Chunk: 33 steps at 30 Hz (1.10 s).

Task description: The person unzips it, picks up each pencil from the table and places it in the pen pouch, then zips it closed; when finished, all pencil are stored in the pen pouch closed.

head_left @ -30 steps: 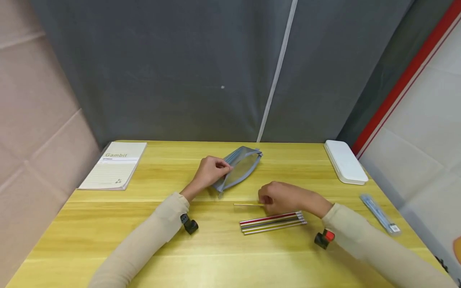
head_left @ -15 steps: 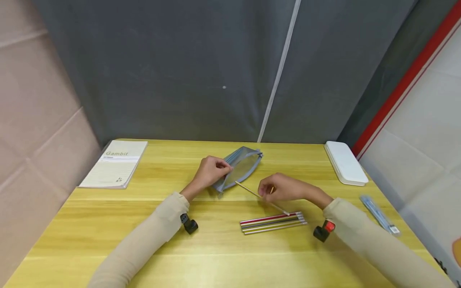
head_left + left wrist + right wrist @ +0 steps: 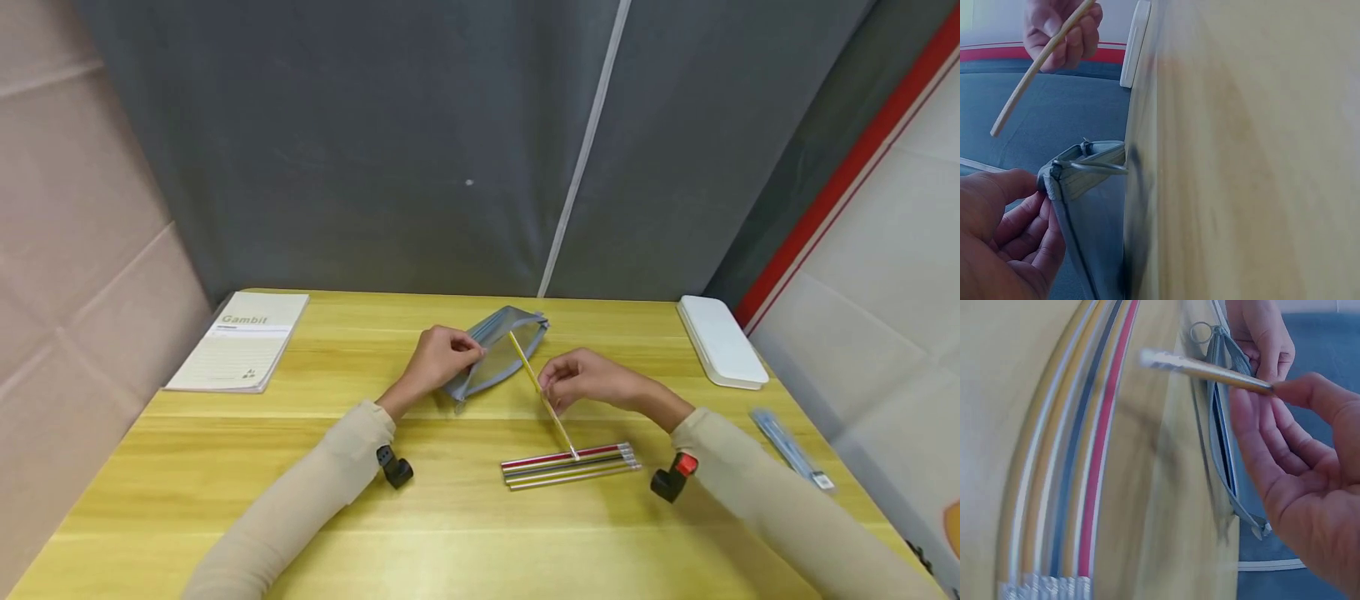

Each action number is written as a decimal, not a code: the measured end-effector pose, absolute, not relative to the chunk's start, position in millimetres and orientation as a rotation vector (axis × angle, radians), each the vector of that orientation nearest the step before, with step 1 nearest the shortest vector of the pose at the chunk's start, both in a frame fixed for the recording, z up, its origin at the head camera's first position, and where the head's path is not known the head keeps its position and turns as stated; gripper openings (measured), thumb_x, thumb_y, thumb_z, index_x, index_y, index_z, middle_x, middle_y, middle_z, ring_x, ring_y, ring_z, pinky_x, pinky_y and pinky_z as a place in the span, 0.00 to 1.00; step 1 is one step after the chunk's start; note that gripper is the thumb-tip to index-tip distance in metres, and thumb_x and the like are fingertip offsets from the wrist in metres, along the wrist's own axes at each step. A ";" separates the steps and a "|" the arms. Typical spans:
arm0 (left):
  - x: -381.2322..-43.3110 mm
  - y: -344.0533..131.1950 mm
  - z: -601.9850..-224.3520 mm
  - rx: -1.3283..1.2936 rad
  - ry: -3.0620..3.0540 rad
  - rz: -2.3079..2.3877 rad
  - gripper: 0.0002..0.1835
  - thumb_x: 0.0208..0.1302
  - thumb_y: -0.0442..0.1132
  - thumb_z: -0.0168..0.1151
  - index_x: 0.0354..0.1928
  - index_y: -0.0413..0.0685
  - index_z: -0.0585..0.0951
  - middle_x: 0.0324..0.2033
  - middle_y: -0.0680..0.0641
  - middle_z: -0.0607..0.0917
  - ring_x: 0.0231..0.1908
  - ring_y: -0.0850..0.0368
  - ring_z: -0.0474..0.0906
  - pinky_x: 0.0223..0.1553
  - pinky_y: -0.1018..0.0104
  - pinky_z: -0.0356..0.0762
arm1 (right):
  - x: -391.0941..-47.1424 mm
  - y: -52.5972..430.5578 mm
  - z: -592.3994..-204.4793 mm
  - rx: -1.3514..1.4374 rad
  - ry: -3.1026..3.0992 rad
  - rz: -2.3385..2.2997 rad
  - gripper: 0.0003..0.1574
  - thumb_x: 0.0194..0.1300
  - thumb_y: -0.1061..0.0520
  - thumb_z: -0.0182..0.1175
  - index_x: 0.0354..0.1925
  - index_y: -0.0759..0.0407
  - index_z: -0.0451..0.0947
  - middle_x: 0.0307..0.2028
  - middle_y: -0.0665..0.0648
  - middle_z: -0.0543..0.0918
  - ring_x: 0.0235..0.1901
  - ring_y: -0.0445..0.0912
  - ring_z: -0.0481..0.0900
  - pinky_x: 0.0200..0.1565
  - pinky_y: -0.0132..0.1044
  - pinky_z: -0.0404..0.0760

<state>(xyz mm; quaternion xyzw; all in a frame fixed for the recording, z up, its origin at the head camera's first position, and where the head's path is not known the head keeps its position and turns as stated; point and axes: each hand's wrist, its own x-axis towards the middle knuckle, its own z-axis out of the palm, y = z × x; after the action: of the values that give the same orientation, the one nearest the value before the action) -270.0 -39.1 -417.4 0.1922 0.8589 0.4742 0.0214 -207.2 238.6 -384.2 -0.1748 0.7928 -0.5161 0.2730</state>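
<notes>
My left hand (image 3: pixel 442 360) pinches the near-left edge of a grey-blue zip pouch (image 3: pixel 498 354), whose mouth gapes open; the left wrist view shows thumb and fingers on the pouch rim (image 3: pixel 1054 178). Between thumb and fingertips my right hand (image 3: pixel 592 382) pinches a yellow pencil (image 3: pixel 551 412) near its middle. The pencil is tilted, one end over the pouch mouth and its white-and-silver end toward me. Below it several striped pencils (image 3: pixel 570 468) lie side by side on the table, red, dark blue and gold in the right wrist view. The pouch's inside is mostly hidden there.
A notebook (image 3: pixel 238 343) marked Gambit lies at the table's far left. At the right stand a white case (image 3: pixel 722 342) and, nearer, a clear packet (image 3: pixel 791 447) with blue contents. A grey curtain (image 3: pixel 375 150) hangs behind the table (image 3: pixel 360 542).
The right hand has lifted the yellow pencil off the table area and turned it from lying sideways to pointing away toward the pouch. The left hand and pouch stay in place.
</notes>
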 end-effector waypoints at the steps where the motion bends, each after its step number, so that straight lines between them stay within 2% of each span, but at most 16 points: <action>1: -269.8 -39.3 -417.2 0.595 2.663 1.469 0.07 0.62 0.43 0.72 0.33 0.48 0.91 0.28 0.49 0.91 0.25 0.62 0.83 0.31 0.69 0.81 | -207.8 238.3 -385.4 -0.438 2.114 -1.420 0.16 0.67 0.65 0.54 0.48 0.76 0.75 0.34 0.56 0.83 0.34 0.44 0.84 0.46 0.49 0.87; 9: -268.7 -39.9 -417.4 0.599 2.657 1.488 0.07 0.62 0.43 0.72 0.33 0.48 0.91 0.28 0.49 0.90 0.24 0.61 0.83 0.30 0.68 0.82 | -211.7 233.4 -393.9 -0.152 1.843 -1.737 0.10 0.75 0.66 0.49 0.47 0.71 0.74 0.39 0.56 0.82 0.40 0.45 0.85 0.50 0.40 0.87; 12: -268.4 -39.7 -418.8 0.599 2.644 1.493 0.07 0.63 0.43 0.71 0.34 0.48 0.91 0.28 0.49 0.91 0.24 0.61 0.83 0.31 0.67 0.82 | -211.3 228.7 -394.2 0.006 1.717 -1.865 0.10 0.75 0.66 0.48 0.49 0.70 0.74 0.40 0.57 0.82 0.41 0.45 0.85 0.52 0.37 0.85; 16: -268.5 -39.9 -420.7 0.596 2.641 1.487 0.07 0.63 0.43 0.71 0.34 0.48 0.91 0.29 0.49 0.91 0.24 0.62 0.83 0.31 0.68 0.82 | -210.8 222.6 -396.0 0.162 1.545 -1.988 0.13 0.73 0.66 0.50 0.53 0.71 0.72 0.43 0.59 0.81 0.43 0.46 0.85 0.54 0.36 0.84; 20: -269.0 -40.2 -420.9 0.594 2.660 1.475 0.06 0.62 0.43 0.72 0.34 0.48 0.91 0.29 0.49 0.91 0.25 0.62 0.83 0.31 0.69 0.81 | -216.3 220.8 -405.6 0.190 1.354 -2.041 0.10 0.72 0.65 0.55 0.49 0.69 0.75 0.46 0.62 0.80 0.45 0.48 0.86 0.53 0.36 0.85; 27: -269.2 -39.1 -419.3 0.592 2.669 1.449 0.06 0.62 0.42 0.72 0.34 0.48 0.91 0.29 0.49 0.91 0.26 0.62 0.82 0.31 0.70 0.81 | -223.0 205.1 -403.9 0.365 1.334 -2.091 0.12 0.76 0.66 0.45 0.47 0.70 0.74 0.45 0.64 0.81 0.42 0.50 0.87 0.51 0.34 0.85; 31: -269.6 -38.7 -418.8 0.600 2.672 1.438 0.06 0.62 0.42 0.72 0.34 0.49 0.91 0.30 0.49 0.91 0.27 0.63 0.83 0.31 0.71 0.80 | -229.7 196.4 -405.4 0.448 1.325 -2.136 0.11 0.77 0.67 0.45 0.45 0.70 0.75 0.49 0.67 0.78 0.39 0.50 0.87 0.49 0.34 0.86; 33: -269.7 -38.9 -418.6 0.601 2.682 1.436 0.05 0.62 0.42 0.71 0.34 0.49 0.91 0.30 0.49 0.91 0.27 0.63 0.83 0.31 0.71 0.80 | -232.2 191.0 -404.9 0.470 1.338 -2.144 0.11 0.77 0.67 0.45 0.49 0.72 0.73 0.53 0.69 0.74 0.38 0.50 0.88 0.49 0.33 0.86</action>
<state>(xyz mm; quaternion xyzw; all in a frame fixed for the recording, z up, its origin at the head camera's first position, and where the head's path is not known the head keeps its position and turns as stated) -269.7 -38.9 -418.6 0.1938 0.8647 0.4629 0.0204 -232.2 191.0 -404.9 0.1754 0.4995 -0.8002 0.2817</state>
